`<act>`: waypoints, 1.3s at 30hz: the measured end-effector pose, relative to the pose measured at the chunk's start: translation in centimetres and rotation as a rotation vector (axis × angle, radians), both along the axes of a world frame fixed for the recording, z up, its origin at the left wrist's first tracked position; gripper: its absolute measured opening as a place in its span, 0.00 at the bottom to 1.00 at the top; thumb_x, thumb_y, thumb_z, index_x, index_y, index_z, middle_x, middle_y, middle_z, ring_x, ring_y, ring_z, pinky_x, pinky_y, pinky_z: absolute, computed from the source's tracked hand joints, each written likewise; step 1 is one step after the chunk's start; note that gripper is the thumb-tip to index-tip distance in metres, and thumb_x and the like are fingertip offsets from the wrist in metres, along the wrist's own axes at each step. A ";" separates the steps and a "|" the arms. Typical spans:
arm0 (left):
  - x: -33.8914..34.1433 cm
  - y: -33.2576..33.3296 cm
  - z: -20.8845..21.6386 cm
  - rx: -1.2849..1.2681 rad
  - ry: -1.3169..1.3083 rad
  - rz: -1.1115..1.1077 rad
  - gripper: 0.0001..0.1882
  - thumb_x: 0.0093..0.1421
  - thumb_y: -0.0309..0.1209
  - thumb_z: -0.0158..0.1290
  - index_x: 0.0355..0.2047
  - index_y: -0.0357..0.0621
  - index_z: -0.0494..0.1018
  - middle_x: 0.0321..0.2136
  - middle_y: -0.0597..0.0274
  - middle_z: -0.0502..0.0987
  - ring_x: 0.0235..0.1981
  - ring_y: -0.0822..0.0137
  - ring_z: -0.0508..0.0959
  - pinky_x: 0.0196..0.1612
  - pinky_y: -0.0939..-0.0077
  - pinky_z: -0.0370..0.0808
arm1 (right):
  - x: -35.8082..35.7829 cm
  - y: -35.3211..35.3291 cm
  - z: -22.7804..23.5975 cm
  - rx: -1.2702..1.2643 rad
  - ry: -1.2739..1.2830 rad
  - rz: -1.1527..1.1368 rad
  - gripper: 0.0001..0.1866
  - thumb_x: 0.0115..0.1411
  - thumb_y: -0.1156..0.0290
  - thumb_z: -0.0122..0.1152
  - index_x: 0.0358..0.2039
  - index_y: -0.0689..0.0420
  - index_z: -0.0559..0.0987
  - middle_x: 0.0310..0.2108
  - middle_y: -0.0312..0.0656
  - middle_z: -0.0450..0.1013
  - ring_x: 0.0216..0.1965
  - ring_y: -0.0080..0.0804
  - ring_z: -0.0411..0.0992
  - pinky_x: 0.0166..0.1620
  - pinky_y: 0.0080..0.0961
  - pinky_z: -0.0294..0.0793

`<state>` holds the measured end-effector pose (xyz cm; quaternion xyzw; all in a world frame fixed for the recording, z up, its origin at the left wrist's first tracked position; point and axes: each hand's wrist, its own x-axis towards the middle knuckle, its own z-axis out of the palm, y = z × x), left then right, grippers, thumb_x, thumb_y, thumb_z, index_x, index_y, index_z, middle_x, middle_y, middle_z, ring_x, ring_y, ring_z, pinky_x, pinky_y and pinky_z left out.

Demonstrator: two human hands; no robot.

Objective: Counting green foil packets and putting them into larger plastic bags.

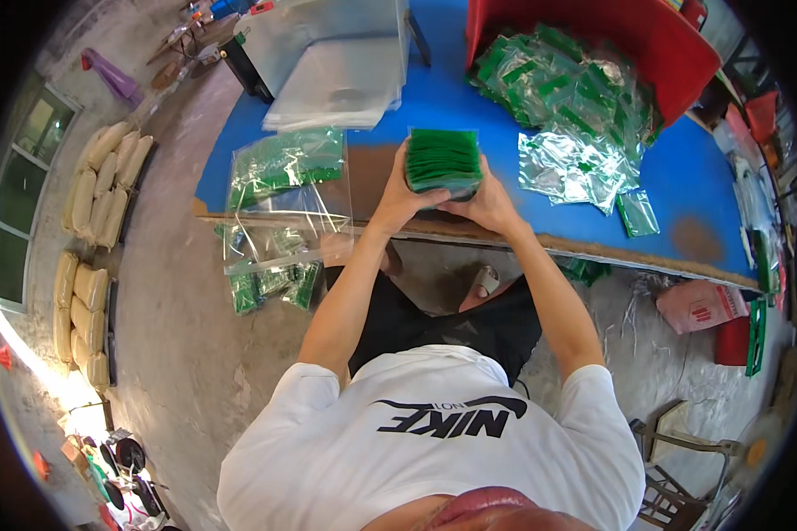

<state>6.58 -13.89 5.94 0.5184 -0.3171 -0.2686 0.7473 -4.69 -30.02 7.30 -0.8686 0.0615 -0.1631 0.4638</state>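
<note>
Between my two hands is a thick stack of small clear plastic packets with green edges [443,159], held upright over the front part of the blue table. My left hand [400,202] presses on its left side, and my right hand [489,205] closes round its right side. Left of the stack lies a large clear plastic bag [288,208], partly hanging over the table edge, with green-edged packets [301,159] in or under its upper part. To the right, a heap of loose green and clear packets [562,97] spreads out, and a single packet [638,213] lies near its front.
A red bin [682,62] lies tipped behind the heap on the blue table [584,226]. Clear plastic sheets [336,84] are stacked at the back left. Packed bags [274,283] sit below the left edge. Tan sacks [106,190] stand by the wall; a chair [686,442] is at lower right.
</note>
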 end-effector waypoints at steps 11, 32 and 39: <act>-0.1 0.7 -1.0 0.226 -0.323 0.106 0.51 0.37 0.28 0.75 0.61 0.37 0.60 0.57 0.53 0.66 0.60 0.61 0.66 0.64 0.66 0.62 | -0.4 -0.5 0.2 -0.057 0.040 0.102 0.52 0.40 0.65 0.81 0.62 0.62 0.59 0.53 0.53 0.72 0.55 0.48 0.71 0.56 0.38 0.70; -7.3 7.6 1.0 -0.113 0.190 -0.297 0.42 0.43 0.31 0.72 0.58 0.39 0.65 0.50 0.62 0.74 0.51 0.71 0.72 0.52 0.74 0.71 | -9.3 10.2 -1.5 1.854 0.588 0.430 0.43 0.64 0.35 0.39 0.61 0.64 0.65 0.53 0.67 0.68 0.54 0.60 0.71 0.55 0.48 0.75; -9.5 7.1 3.8 -0.202 0.065 -0.290 0.57 0.41 0.28 0.73 0.68 0.40 0.51 0.58 0.58 0.68 0.58 0.66 0.69 0.60 0.70 0.67 | -12.7 7.5 -3.1 2.131 0.219 0.322 0.29 0.60 0.53 0.60 0.56 0.57 0.71 0.51 0.54 0.72 0.50 0.59 0.72 0.55 0.57 0.74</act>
